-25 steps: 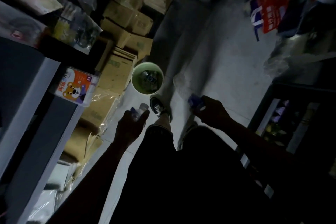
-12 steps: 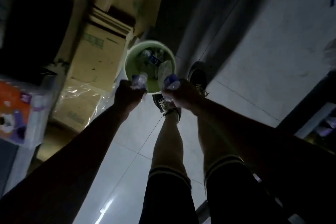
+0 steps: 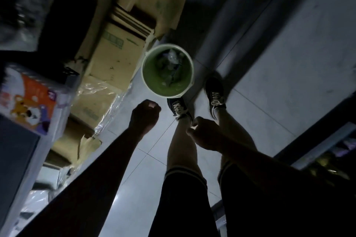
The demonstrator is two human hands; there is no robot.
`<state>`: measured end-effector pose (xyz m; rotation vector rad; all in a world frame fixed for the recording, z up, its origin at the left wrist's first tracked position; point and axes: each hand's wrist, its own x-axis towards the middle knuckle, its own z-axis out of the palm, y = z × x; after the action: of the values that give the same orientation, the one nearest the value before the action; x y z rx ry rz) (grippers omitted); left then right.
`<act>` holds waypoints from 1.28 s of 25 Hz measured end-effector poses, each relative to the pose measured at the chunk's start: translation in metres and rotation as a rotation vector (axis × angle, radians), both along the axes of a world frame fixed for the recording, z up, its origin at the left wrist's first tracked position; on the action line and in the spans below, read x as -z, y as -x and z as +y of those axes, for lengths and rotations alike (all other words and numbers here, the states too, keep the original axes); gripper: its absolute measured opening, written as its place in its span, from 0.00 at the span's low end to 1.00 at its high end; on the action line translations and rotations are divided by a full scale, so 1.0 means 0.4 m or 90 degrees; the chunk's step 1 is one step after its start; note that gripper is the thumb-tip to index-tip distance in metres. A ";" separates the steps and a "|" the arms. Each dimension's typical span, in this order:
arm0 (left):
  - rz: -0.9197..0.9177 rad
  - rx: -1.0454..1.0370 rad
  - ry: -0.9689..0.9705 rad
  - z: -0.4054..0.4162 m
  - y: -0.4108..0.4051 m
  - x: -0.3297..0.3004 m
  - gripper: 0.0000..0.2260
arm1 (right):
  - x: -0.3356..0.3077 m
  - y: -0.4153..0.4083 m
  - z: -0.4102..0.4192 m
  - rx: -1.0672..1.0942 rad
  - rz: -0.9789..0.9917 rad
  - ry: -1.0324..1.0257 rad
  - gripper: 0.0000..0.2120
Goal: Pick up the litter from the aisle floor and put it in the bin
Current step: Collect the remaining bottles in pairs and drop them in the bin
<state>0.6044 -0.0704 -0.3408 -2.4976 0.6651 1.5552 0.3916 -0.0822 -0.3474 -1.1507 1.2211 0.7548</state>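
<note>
The left hand (image 3: 145,114) reaches out on a straight forearm toward 12 o'clock, its fingers curled into a fist with nothing in them. The right hand (image 3: 205,134), lower and nearer the body at about 4 o'clock from the left, hangs with fingers loosely curled and holds nothing. The green bin (image 3: 148,84) stands on the aisle floor (image 3: 279,75) at 1 o'clock from the left hand, apart from it. Plastic bottles (image 3: 171,63) lie inside it

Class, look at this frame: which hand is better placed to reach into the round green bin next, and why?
Left, probably. The left hand hangs nearer the round green plastic bin; the right hand sits farther back. Both hold nothing.
</note>
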 end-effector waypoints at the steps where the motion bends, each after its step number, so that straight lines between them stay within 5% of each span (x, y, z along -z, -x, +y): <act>1: 0.025 -0.060 0.011 0.005 0.009 -0.070 0.09 | -0.057 0.029 -0.004 -0.048 -0.003 0.011 0.17; 4: 0.038 -0.191 0.060 0.022 0.032 -0.259 0.05 | -0.219 0.092 -0.053 -0.162 -0.004 0.111 0.22; 13: -0.029 -0.292 0.196 0.227 0.190 -0.684 0.03 | -0.605 0.156 -0.229 -0.367 -0.099 0.205 0.21; 19: -0.131 -0.418 0.193 0.459 0.335 -0.773 0.02 | -0.713 0.134 -0.232 -0.535 -0.142 0.296 0.10; 32: -0.131 -0.918 0.117 0.873 1.018 -0.804 0.04 | -0.816 0.107 0.106 -1.145 -0.242 0.285 0.17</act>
<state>0.1973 0.2790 -0.0194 -3.3144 -1.3994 1.3354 0.3488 -0.0399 -0.0209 -2.5744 -0.3292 1.4112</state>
